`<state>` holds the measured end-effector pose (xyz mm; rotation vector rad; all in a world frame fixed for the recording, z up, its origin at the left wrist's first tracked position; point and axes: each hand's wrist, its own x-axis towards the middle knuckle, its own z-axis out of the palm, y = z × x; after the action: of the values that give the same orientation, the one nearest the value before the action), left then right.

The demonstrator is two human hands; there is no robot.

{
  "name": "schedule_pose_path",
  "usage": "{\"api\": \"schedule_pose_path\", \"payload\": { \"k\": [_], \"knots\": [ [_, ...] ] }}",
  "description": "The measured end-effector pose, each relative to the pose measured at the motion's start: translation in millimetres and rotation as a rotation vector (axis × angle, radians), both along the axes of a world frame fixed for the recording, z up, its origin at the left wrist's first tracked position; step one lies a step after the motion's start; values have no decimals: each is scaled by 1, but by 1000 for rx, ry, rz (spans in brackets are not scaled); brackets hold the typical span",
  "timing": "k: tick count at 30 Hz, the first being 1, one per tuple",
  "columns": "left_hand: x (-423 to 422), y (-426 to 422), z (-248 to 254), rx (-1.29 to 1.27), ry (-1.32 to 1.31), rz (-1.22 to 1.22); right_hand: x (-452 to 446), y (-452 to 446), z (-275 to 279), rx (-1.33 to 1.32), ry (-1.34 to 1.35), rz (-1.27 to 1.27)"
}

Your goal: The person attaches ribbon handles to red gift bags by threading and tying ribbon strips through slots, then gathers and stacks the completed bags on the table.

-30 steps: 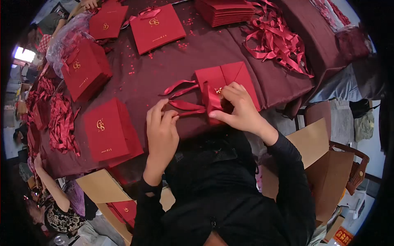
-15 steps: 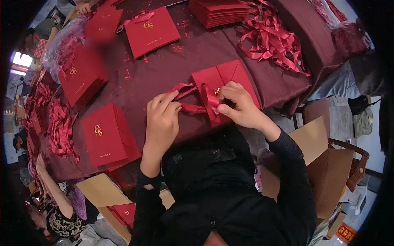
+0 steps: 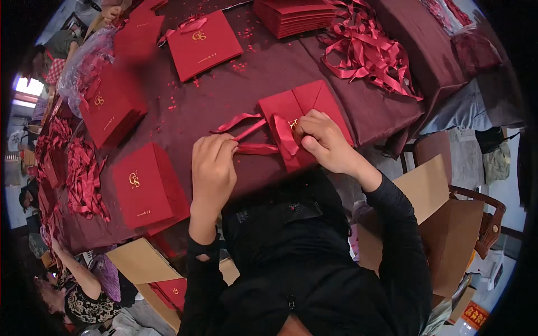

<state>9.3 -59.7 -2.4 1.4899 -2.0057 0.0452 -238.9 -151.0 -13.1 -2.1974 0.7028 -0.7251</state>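
Observation:
A red paper gift bag (image 3: 333,115) lies flat on the dark red tablecloth in front of me, its gold lettering partly behind my fingers. Red satin ribbon (image 3: 258,149) runs out of the bag's left edge in two strands. My left hand (image 3: 214,168) pinches these strands at the left, fingertips together, with a loose tail trailing above. At the bag's face, my right hand (image 3: 326,144) is closed, thumb against curled fingers, beside a ribbon loop (image 3: 285,134). What lies between those right fingertips is hidden.
Finished-looking red bags (image 3: 204,45) lie at the back, with more bags (image 3: 143,185) at left. A stack of bags (image 3: 294,17) and a ribbon heap (image 3: 370,50) sit at back right. Open cartons (image 3: 451,246) flank me. Another person's arm (image 3: 81,271) shows at lower left.
My left hand has moved slightly left and down, its fingers closing on the ribbon. The strands now stretch straighter toward it. My right hand stays near the same spot on the bag.

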Motion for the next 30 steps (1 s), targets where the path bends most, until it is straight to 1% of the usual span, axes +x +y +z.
{"api": "schedule_pose_path", "payload": {
  "k": [4,6,8,10,13,14,15,16,17,18,19,20,21,22,23,24,25,26,27,28,30],
  "knots": [
    [8,21,4,7,3,21,0,0,0,1,-16,4],
    [14,33,7,134,93,57,-1,0,1,-4,-9,27],
    [11,39,4,140,102,77,-1,-1,2,-8,-12,27],
    [12,41,1,93,150,91,-3,-1,1,-10,-9,25],
    [13,40,-6,113,158,109,-4,-2,0,13,9,41],
    [13,40,-5,109,156,109,-5,0,2,-21,58,10],
    [13,39,-5,59,64,95,-5,2,4,-56,107,-19],
    [13,38,-4,9,-28,80,-3,5,7,-187,110,-9],
    [13,39,-5,4,-29,81,-2,8,11,-319,114,2],
    [15,42,-8,29,-33,99,-3,14,13,-348,280,50],
    [16,44,-9,54,-37,118,-5,18,14,-389,343,80],
    [17,45,-9,47,-35,126,-7,22,15,-430,407,115],
    [18,47,-9,51,60,130,-10,27,15,-473,461,126],
    [20,48,-9,53,153,134,-15,27,19,-482,457,134],
    [19,48,-4,46,151,143,-20,27,28,-546,480,202],
    [14,48,5,-86,163,221,-21,24,40,-609,502,271],
    [9,49,11,-215,174,297,-19,17,63,-662,370,249],
    [6,52,14,-256,239,413,-15,7,81,-613,278,201],
    [4,51,17,-378,296,386,-10,-6,96,-564,188,149],
    [2,49,20,-502,354,353,1,-23,106,-451,197,29],
    [1,61,39,-430,126,352,48,-75,117,-346,-114,-194]
  ]
}}
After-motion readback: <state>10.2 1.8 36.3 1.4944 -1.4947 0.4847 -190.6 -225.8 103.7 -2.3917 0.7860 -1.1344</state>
